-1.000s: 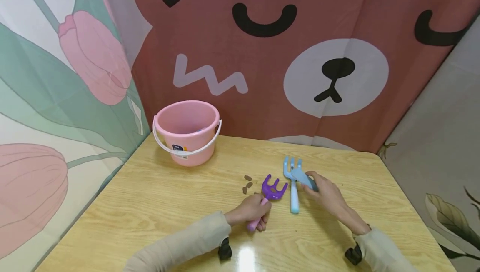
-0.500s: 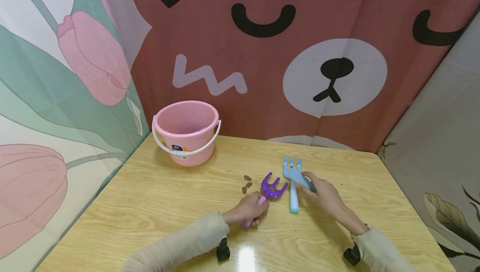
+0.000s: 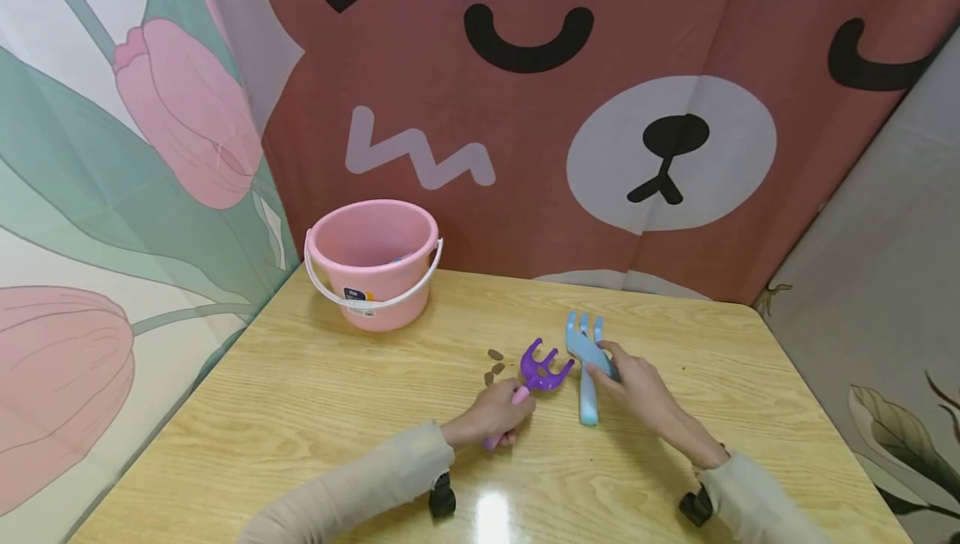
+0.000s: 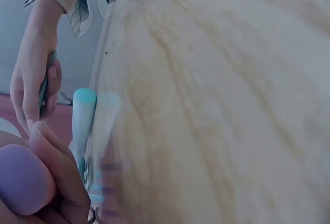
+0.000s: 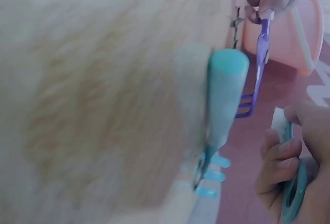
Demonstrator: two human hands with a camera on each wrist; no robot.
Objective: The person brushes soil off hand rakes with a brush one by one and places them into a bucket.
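Your left hand (image 3: 491,412) grasps the pink handle (image 3: 521,395) of a purple fork (image 3: 552,383), its fingers curled round the grip, with the round butt end poking out of your hand in the left wrist view. The fork's three prongs point away from you, toward the back of the table (image 3: 360,402); you cannot tell from these views whether they touch the wood.

Your right hand (image 3: 641,390) grasps a flat blue tool (image 3: 596,354) between thumb and fingers. The right wrist view shows a white end on it and a long opening in its teal handle, partly covered by your fingers. In the head view the tool slants across a light blue fork (image 3: 588,402), which lies on the table between your hands, prongs to the back and teal-tipped handle toward you. Whether the tool touches that fork, you cannot tell.

Small brown pieces (image 3: 495,355) lie on the wood just beyond your left hand, to the left of the purple prongs. Farther back on the left, a pink bucket (image 3: 397,319) stands upright, its white handle (image 3: 322,288) hanging down the front and something blue (image 3: 399,260) showing inside. Behind the table hangs a reddish-brown cloth (image 3: 420,52) printed with a sleepy animal face. You wear pale sleeves (image 3: 405,465), with a black device (image 3: 442,498) at each wrist
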